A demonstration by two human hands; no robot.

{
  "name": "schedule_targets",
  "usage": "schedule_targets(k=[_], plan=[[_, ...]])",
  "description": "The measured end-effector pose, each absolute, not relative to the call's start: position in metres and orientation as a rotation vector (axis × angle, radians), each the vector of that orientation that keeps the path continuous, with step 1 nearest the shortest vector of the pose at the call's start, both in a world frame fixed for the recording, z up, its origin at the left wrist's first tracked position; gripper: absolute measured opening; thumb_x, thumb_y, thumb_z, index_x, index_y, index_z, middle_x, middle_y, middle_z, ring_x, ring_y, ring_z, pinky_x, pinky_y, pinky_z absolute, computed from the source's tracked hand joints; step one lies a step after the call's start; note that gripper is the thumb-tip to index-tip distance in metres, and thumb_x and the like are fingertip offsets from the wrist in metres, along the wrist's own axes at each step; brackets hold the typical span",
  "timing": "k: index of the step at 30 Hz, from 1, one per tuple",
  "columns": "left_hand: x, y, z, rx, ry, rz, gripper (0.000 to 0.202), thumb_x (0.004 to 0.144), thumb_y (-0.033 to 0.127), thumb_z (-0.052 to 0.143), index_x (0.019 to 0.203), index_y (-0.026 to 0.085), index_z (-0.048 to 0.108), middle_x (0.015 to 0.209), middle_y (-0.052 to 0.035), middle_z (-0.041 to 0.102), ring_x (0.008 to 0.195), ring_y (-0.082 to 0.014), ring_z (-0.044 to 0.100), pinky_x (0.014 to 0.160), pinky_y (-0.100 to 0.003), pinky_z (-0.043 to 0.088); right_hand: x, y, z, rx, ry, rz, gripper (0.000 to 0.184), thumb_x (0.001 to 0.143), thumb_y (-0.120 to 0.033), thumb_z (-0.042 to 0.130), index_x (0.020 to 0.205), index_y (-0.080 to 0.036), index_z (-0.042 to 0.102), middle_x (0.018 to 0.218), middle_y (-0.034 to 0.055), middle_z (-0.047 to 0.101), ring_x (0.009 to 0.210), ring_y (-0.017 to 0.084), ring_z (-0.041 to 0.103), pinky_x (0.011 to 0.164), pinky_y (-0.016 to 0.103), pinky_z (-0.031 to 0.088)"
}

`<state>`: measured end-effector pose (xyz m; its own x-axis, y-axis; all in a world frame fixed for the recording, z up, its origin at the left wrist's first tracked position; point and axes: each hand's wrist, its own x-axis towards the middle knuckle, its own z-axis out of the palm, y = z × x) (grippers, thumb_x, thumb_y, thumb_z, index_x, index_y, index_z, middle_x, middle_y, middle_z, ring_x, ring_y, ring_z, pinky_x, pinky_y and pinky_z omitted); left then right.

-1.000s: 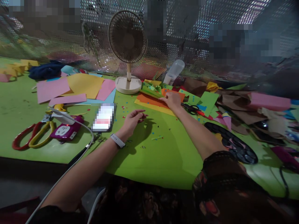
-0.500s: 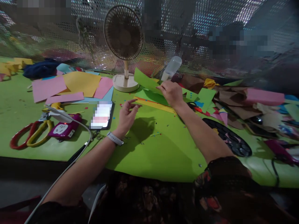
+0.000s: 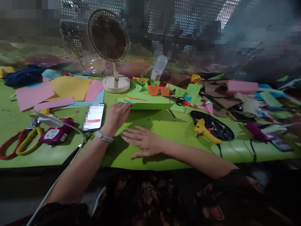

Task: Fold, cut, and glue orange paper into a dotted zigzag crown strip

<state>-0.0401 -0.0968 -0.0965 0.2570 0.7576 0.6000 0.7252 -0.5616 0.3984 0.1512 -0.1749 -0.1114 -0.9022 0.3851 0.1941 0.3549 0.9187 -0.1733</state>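
My left hand (image 3: 117, 116) is closed on the left end of a strip of green paper (image 3: 151, 106), its fingertips pinching the edge. The strip stands partly raised, with its long side toward me. Palm down and fingers spread, my right hand (image 3: 143, 141) is low over the green tabletop (image 3: 141, 163) in front of the strip, holding nothing. Whether it touches the table I cannot tell. Behind the strip are an orange paper cutout (image 3: 158, 90) with blue dots, more green paper pieces (image 3: 180, 91) and black-handled scissors (image 3: 180, 100).
A fan (image 3: 115, 84) and a bottle (image 3: 160, 67) stand at the back. To the left lie a phone (image 3: 95, 117), large scissors (image 3: 29, 142), a purple power block (image 3: 55, 131) and coloured sheets (image 3: 70, 88). A yellow glue gun (image 3: 205, 131) rests on a black tray (image 3: 225, 128) at right.
My right hand has let go of the green paper and come down toward me, opening flat. My left hand has moved up and left and now grips the paper. The view has shifted right.
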Motion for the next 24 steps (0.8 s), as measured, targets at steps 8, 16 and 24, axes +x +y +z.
schedule_targets(k=[8, 16, 24], plan=[[-0.049, -0.094, -0.100, 2.601, 1.418, 1.271, 0.027, 0.094, 0.031, 0.051, 0.108, 0.024, 0.073, 0.102, -0.0087, 0.075, 0.095, -0.0253, 0.067, 0.082, -0.034, 0.047, 0.163, -0.151, -0.135, -0.974, -2.843, 0.398, 0.088, 0.093, -0.070, 0.033, 0.150, -0.004, 0.034, 0.158, 0.0207, 0.027, 0.149, 0.031, 0.023, 0.120, 0.047, 0.022], [-0.051, -0.094, -0.092, 2.505, 1.358, 1.298, 0.024, 0.090, 0.031, 0.056, 0.105, 0.026, 0.074, 0.102, -0.0073, 0.075, 0.094, -0.0247, 0.068, 0.083, -0.034, 0.049, 0.258, -0.123, -0.143, -1.670, -2.357, 0.274, 0.071, 0.094, -0.065, 0.034, 0.145, -0.018, 0.046, 0.149, 0.0161, 0.047, 0.145, 0.035, 0.032, 0.115, 0.057, 0.032], [-0.065, -0.122, -0.083, 2.487, 1.134, 1.236, 0.025, 0.089, 0.027, 0.059, 0.110, 0.029, 0.073, 0.108, -0.0057, 0.075, 0.103, -0.0236, 0.068, 0.097, -0.040, 0.049, 0.276, -0.132, -0.128, -1.778, -1.725, 0.138, 0.074, 0.086, -0.044, 0.061, 0.148, -0.017, 0.031, 0.143, 0.0250, 0.047, 0.129, 0.036, 0.052, 0.099, 0.053, 0.049]])
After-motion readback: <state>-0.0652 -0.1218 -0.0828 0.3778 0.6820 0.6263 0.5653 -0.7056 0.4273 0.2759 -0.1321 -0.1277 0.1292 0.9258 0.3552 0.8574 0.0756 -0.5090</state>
